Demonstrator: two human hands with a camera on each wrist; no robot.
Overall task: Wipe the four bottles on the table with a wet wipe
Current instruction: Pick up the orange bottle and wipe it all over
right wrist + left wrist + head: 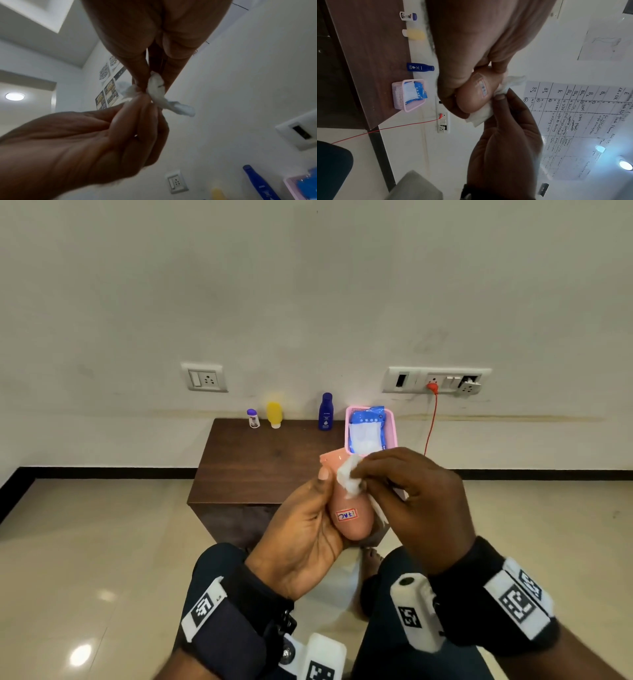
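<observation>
Gripping a peach squeeze bottle (pixel 352 518), the left hand (pixel 301 542) steadies it; the right hand (pixel 411 501) pinches a crumpled white wipe (pixel 349 479) against it; three bottles at twelve o'clock seem unwiped.

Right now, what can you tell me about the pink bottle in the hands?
The pink bottle is a small, smooth, peach-pink tube that looks like soft plastic. A little white sticker with a red border and blue writing sits on its side. It is off the table, held up and tilted. The left hand grips it, while the right hand pinches a white wet wipe against it.
</observation>
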